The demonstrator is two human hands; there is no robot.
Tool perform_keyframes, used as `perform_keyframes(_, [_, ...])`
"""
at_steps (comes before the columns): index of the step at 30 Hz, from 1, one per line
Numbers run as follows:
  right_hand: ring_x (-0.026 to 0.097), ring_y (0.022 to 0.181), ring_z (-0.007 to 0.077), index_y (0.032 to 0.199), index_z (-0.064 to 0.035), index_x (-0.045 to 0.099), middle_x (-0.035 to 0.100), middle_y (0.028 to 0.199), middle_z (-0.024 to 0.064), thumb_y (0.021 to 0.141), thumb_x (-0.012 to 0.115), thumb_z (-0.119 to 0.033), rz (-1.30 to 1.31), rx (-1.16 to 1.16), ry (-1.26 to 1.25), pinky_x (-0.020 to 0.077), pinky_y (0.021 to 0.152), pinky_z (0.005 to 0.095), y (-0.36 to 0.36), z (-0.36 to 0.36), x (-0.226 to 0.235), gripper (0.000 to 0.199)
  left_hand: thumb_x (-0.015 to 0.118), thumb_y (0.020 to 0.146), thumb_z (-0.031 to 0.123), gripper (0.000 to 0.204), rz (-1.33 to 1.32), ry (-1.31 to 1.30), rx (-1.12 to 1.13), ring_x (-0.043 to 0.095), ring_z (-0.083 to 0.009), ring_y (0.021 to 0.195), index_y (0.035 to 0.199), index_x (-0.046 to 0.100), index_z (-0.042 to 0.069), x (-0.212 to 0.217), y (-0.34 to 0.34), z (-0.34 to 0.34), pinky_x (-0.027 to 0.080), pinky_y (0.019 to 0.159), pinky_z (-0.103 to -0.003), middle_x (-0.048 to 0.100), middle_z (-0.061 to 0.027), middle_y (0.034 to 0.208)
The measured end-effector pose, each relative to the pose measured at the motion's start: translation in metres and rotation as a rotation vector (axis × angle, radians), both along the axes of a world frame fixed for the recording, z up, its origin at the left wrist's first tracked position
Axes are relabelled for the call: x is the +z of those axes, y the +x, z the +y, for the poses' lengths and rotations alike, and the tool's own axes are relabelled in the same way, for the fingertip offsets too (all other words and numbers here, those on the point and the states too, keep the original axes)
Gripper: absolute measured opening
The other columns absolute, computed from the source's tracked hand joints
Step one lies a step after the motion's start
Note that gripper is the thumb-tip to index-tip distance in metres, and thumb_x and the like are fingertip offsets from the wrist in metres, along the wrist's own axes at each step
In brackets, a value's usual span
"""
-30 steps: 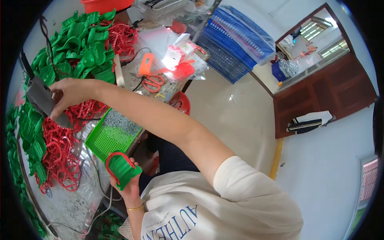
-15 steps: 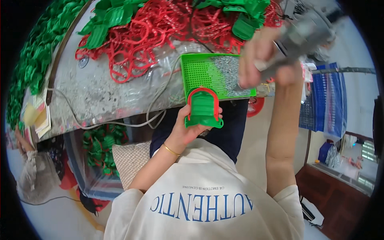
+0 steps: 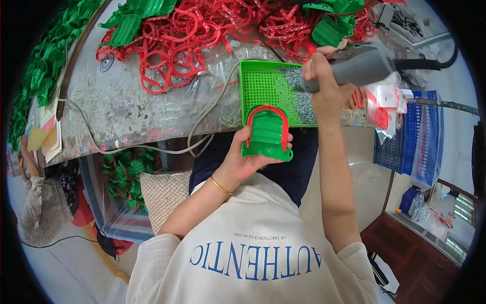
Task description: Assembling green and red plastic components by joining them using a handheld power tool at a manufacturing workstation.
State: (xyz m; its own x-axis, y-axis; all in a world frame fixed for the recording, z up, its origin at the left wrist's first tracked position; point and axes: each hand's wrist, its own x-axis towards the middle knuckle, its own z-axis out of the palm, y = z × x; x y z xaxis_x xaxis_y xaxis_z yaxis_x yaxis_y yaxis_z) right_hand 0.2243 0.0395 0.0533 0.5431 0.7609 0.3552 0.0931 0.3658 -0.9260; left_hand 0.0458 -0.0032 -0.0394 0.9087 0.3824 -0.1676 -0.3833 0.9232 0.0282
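Observation:
My left hand (image 3: 239, 156) grips a green ribbed plastic part (image 3: 267, 133) by its lower edge. A red U-shaped strip (image 3: 284, 120) arches over the top and sides of that part. My right hand (image 3: 326, 83) is wrapped round a grey corded electric screwdriver (image 3: 363, 63). The tool lies nearly level, its nose at the small silver screws (image 3: 305, 105) in a green perforated tray (image 3: 244, 81); whether the tip touches a screw cannot be made out. The tray sits at the table's front edge, just beyond the green part.
Red strips (image 3: 190, 48) are heaped at the back, with green parts (image 3: 331, 30) on them. A pale cable (image 3: 144, 158) droops along the table edge (image 3: 81, 126). Below left stands a bin (image 3: 104, 223) of assembled parts. Another person's sleeve (image 3: 43, 202) shows at far left.
My right hand has brought the screwdriver down and left to the screws in the tray. The green part in my left hand appears slightly further right in the picture, as the view has shifted a little.

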Motion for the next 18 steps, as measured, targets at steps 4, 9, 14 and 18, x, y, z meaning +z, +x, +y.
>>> perform_keyframes(4, [0.050,0.055,0.0133,0.091,0.0011,0.054,0.051,0.064,0.0041,0.083,0.059,0.004,-0.023,-0.027,-0.008,0.0427,0.054,0.0280,-0.002,0.014,-0.028,0.010,0.055,0.085,0.049,0.072,-0.075,-0.028,0.005,0.054,-0.0356,0.115,0.134,0.039,-0.001,-0.003,0.000,0.000,0.047,0.095,-0.050,0.049,-0.0264,0.128])
perform_keyframes(9, [0.051,0.055,0.0122,0.091,0.0002,0.054,0.052,0.064,0.0031,0.084,0.061,0.002,-0.009,-0.023,-0.003,0.0427,0.053,0.0265,-0.002,0.020,-0.044,0.009,0.055,0.085,0.051,0.073,-0.059,-0.033,-0.008,0.054,-0.0358,0.115,0.135,0.039,0.000,-0.003,0.001,0.000,0.047,0.095,-0.049,0.049,-0.0266,0.129])
perform_keyframes(14, [0.052,0.056,0.0123,0.091,-0.0005,0.054,0.052,0.066,0.0030,0.086,0.061,0.001,-0.004,-0.010,-0.030,0.0430,0.054,0.0263,-0.005,0.021,-0.053,0.008,0.055,0.085,0.051,0.074,-0.053,-0.041,-0.004,0.054,-0.0357,0.115,0.135,0.039,0.000,-0.005,-0.001,0.000,0.047,0.096,-0.049,0.048,-0.0272,0.129])
perform_keyframes(18, [0.052,0.056,0.0126,0.091,-0.0010,0.054,0.053,0.067,0.0030,0.086,0.061,0.001,-0.005,-0.021,0.000,0.0430,0.054,0.0263,-0.002,0.021,-0.057,0.009,0.054,0.085,0.051,0.074,-0.069,-0.089,-0.022,0.054,-0.0360,0.115,0.136,0.038,-0.001,-0.005,0.000,-0.001,0.047,0.095,-0.049,0.048,-0.0275,0.129])
